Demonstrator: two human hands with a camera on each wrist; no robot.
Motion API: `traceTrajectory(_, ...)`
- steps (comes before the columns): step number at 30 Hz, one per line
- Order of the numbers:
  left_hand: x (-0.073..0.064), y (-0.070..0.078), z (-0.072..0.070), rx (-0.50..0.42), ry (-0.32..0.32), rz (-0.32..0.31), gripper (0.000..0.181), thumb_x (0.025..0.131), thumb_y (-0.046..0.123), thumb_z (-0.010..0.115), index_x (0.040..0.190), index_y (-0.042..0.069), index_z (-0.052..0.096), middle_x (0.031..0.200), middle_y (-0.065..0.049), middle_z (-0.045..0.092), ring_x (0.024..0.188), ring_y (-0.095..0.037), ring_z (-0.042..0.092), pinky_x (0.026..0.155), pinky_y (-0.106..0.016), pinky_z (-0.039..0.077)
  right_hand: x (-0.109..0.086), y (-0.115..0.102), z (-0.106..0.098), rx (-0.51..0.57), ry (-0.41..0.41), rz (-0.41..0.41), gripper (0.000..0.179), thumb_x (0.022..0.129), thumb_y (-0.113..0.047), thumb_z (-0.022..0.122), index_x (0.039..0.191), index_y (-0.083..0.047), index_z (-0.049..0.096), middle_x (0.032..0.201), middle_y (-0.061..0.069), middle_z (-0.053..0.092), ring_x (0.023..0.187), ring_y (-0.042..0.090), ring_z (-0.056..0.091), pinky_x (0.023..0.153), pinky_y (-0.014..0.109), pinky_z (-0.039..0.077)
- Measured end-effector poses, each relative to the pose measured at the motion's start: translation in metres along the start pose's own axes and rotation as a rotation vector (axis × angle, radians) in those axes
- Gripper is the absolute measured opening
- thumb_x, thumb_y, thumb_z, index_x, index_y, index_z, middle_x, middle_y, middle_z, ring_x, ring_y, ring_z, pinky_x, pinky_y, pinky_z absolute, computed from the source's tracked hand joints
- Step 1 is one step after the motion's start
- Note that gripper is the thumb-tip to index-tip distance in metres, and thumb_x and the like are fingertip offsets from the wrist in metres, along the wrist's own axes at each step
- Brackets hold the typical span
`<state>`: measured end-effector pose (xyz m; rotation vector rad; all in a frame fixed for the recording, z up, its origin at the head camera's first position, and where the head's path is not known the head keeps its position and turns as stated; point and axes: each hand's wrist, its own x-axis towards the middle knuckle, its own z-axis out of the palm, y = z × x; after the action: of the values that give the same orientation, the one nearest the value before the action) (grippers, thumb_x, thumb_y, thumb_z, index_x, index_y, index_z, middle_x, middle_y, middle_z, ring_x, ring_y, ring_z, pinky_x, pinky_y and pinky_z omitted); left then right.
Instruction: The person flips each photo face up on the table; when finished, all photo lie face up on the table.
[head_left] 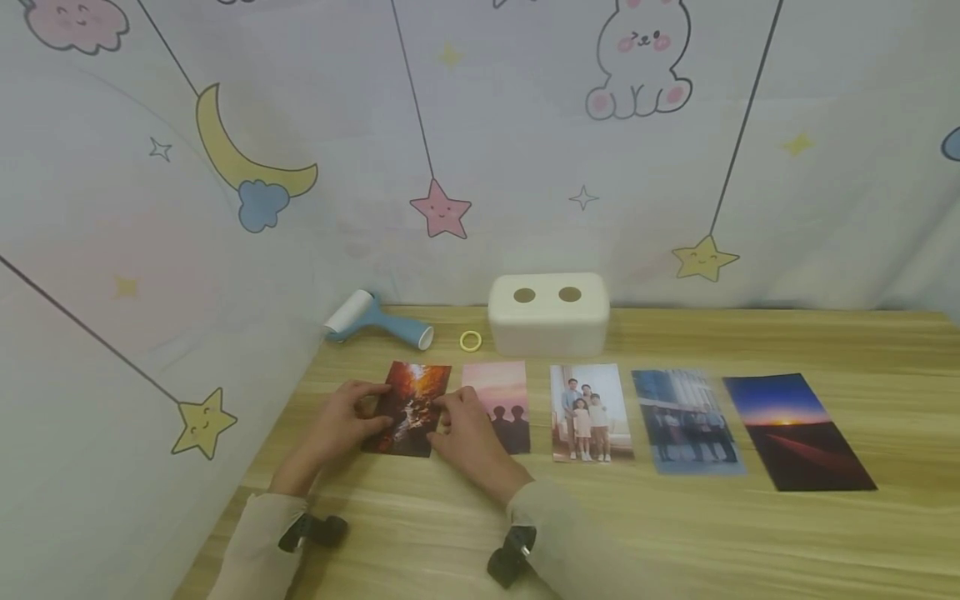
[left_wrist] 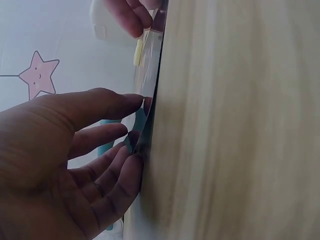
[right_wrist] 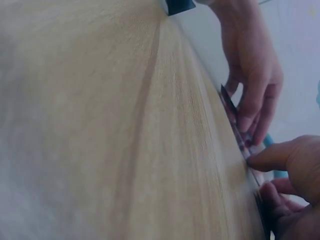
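Observation:
A glossy photo (head_left: 411, 408) of orange autumn trees and a dark stream is at the left end of a row on the table. My left hand (head_left: 347, 423) holds it at the left edge, thumb and fingertips spread along that side. My right hand (head_left: 468, 433) has the right edge between thumb and bent fingers and partly covers the neighbouring pink photo (head_left: 497, 385) with two silhouettes. From the left wrist view, the left thumb (left_wrist: 127, 103) touches the print, whose edge bows slightly off the wood. In the right wrist view, a dark corner (right_wrist: 228, 100) tilts up by the left hand.
Rightward lie a family photo (head_left: 592, 412), a blue group photo (head_left: 688, 422) and a sunset photo (head_left: 799, 433). Behind stand a blue-handled lint roller (head_left: 382, 321), a yellow ring (head_left: 470, 341) and a white box (head_left: 549, 321) with two holes. Patterned fabric (head_left: 525, 150) hangs beyond the table.

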<state>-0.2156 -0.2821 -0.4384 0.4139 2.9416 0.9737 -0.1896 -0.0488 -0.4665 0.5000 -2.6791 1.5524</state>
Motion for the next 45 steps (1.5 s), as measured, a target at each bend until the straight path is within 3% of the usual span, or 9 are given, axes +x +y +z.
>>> traceTrajectory(7,0.003,0.0,0.001,0.014,-0.002,-0.005,0.049,0.089,0.009,0.086,0.132,-0.004,0.069,0.119,-0.022,0.063,0.09,-0.028,0.059,0.078,-0.042,0.051,-0.002,-0.004,0.0,-0.02,0.025,0.007,0.043,0.087,-0.001,0.084,0.126,0.008,0.068,0.104,0.009,0.052,0.093,0.022,0.06,0.08,0.033,0.054)
traceTrajectory(24,0.005,0.001,0.006,-0.006,-0.006,0.029,0.041,0.088,0.004,0.084,0.126,-0.006,0.071,0.124,-0.024,0.061,0.094,-0.03,0.061,0.082,-0.045,0.053,-0.003,0.002,-0.002,-0.007,0.027,0.004,0.038,0.087,-0.001,0.083,0.122,0.01,0.069,0.109,0.011,0.054,0.099,0.026,0.062,0.083,0.036,0.057)
traceTrajectory(34,0.002,-0.001,0.008,-0.008,0.004,0.066,0.04,0.088,0.008,0.086,0.123,-0.006,0.073,0.123,-0.025,0.063,0.103,-0.037,0.062,0.09,-0.053,0.053,-0.007,0.003,0.003,-0.036,0.032,-0.036,0.035,0.089,0.0,0.081,0.12,0.011,0.068,0.106,0.009,0.053,0.09,0.02,0.058,0.08,0.034,0.056)
traceTrajectory(40,-0.001,-0.003,0.003,-0.049,-0.007,0.044,0.038,0.09,0.01,0.084,0.123,-0.006,0.073,0.121,-0.023,0.065,0.095,-0.029,0.06,0.082,-0.043,0.052,-0.008,-0.003,0.007,-0.064,0.028,-0.068,0.033,0.094,-0.005,0.076,0.123,0.008,0.068,0.109,0.008,0.053,0.082,0.011,0.053,0.076,0.028,0.054)
traceTrajectory(45,0.001,-0.001,-0.001,-0.066,0.014,0.006,0.04,0.094,0.014,0.081,0.127,-0.004,0.072,0.124,-0.025,0.065,0.102,-0.035,0.066,0.088,-0.051,0.055,-0.007,-0.02,-0.007,-0.037,0.088,-0.146,0.022,0.098,-0.006,0.071,0.118,0.002,0.07,0.11,0.008,0.055,0.079,0.011,0.055,0.07,0.024,0.052)
